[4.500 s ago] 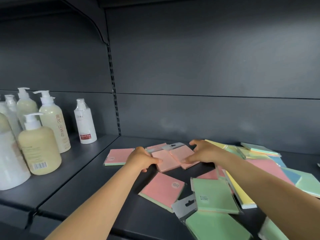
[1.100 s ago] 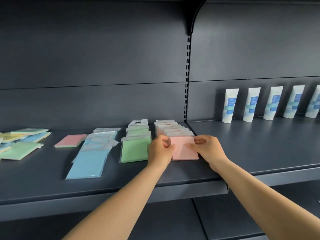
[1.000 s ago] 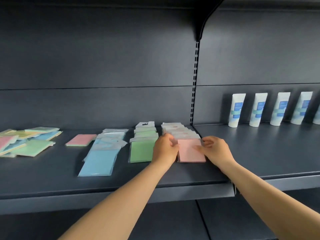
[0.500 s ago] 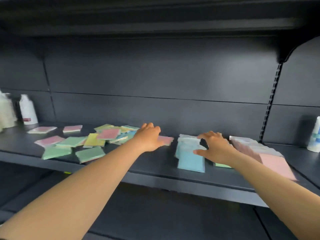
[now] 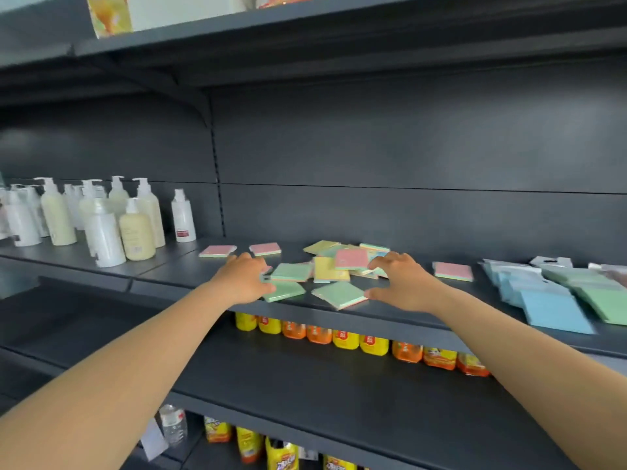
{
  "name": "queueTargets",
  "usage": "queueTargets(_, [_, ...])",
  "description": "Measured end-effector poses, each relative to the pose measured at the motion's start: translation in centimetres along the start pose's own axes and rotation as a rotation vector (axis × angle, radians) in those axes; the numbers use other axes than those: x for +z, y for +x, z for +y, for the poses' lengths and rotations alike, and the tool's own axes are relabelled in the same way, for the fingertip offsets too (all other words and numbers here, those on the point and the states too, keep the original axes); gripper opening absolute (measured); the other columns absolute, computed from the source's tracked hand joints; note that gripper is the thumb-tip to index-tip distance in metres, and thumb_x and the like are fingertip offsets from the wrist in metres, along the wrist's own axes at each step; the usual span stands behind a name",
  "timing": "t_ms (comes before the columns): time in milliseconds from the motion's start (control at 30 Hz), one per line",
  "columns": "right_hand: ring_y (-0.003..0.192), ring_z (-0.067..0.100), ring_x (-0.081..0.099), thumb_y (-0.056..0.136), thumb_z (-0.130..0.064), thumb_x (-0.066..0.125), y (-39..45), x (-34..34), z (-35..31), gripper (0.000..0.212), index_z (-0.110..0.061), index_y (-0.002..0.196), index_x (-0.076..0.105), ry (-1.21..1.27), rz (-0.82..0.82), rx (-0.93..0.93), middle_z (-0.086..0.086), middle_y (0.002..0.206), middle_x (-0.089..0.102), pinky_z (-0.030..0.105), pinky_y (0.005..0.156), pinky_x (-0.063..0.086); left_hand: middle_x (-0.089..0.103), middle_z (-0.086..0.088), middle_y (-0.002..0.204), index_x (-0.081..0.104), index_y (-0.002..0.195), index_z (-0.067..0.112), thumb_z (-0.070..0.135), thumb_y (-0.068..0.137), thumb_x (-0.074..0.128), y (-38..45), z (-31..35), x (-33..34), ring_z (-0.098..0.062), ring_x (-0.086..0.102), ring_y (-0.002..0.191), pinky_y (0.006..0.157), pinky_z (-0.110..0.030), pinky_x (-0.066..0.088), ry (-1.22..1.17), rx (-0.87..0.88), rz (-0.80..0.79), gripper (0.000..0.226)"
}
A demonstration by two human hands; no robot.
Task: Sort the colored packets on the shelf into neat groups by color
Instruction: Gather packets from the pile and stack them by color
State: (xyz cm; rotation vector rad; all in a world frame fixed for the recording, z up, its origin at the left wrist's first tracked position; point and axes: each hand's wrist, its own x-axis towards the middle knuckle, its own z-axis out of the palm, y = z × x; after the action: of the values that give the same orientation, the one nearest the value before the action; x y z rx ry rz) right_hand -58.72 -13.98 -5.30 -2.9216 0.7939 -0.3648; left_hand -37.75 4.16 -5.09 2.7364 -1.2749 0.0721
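Note:
A loose heap of packets lies mid-shelf: a yellow packet, a pink packet on top, and green packets around them. My left hand touches the near-left green packet at its left edge. My right hand hovers with fingers spread at the heap's right side, thumb by the near green packet. Single pink packets lie at the back left and to the right. Sorted rows of blue packets and green ones sit far right.
White and cream pump bottles crowd the shelf's left end. The dark shelf has a front lip just below the heap. Yellow and orange pouches line the shelf below. An upper shelf overhangs.
The view swung left from the sorted rows to the mixed heap. Both hands left the pink row and moved left to the heap, the left now on a green packet.

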Motion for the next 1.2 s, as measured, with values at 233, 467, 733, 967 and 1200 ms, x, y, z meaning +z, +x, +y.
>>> queueTargets(233, [0.134, 0.023, 0.029, 0.088, -0.045, 0.058, 4.8, 1.4, -3.3, 0.057, -0.021, 0.137, 0.042, 0.013, -0.034, 0.001, 0.003, 0.144, 0.038, 0.033, 0.105, 0.03, 0.036, -0.01, 0.144, 0.046, 0.133, 0.014, 0.044, 0.089, 0.054, 4.5, -5.3, 0.0, -0.027, 0.03, 0.135, 0.106, -0.036, 0.033, -0.048, 0.041, -0.002, 0.054])
queueTargets(467, [0.13, 0.026, 0.034, 0.086, -0.043, 0.06, 14.9, 4.2, -5.9, 0.054, -0.022, 0.134, 0.046, 0.064, -0.009, 0.015, 0.005, 0.134, 0.045, 0.035, 0.104, 0.033, 0.034, -0.004, 0.147, 0.038, 0.142, 0.019, 0.044, 0.088, 0.055, 11.9, -11.9, 0.9, -0.026, 0.031, 0.134, 0.107, -0.036, 0.032, -0.039, 0.035, -0.008, 0.061])
queueTargets(733, [0.126, 0.021, 0.042, 0.085, -0.045, 0.063, 28.8, 8.9, -9.4, 0.057, -0.019, 0.133, 0.047, 0.186, -0.092, 0.009, 0.003, 0.136, 0.045, 0.029, 0.1, 0.035, 0.046, -0.008, 0.124, 0.046, 0.129, 0.016, 0.042, 0.087, 0.057, 21.8, -19.4, 2.6, -0.025, 0.046, 0.117, 0.1, -0.034, 0.04, -0.146, -0.105, 0.009, 0.051])
queueTargets(967, [0.125, 0.019, 0.045, 0.085, -0.039, 0.064, 36.2, 12.5, -11.0, 0.059, -0.019, 0.135, 0.043, 0.179, -0.238, 0.032, 0.001, 0.14, 0.044, 0.028, 0.1, 0.037, 0.031, -0.003, 0.148, 0.033, 0.143, 0.019, 0.04, 0.086, 0.061, 28.0, -23.2, 4.8, -0.02, 0.039, 0.131, 0.101, -0.025, 0.032, -0.351, -0.104, -0.117, 0.067])
queueTargets(1200, [0.127, 0.016, 0.043, 0.081, -0.037, 0.069, 40.7, 13.8, -10.8, 0.071, -0.024, 0.143, 0.036, 0.248, -0.37, 0.132, -0.005, 0.144, 0.038, 0.026, 0.105, 0.035, 0.037, 0.004, 0.147, 0.033, 0.144, 0.021, 0.029, 0.072, 0.078, 32.7, -26.6, 5.4, -0.014, 0.04, 0.132, 0.11, -0.026, 0.03, -0.552, -0.061, -0.404, 0.085])
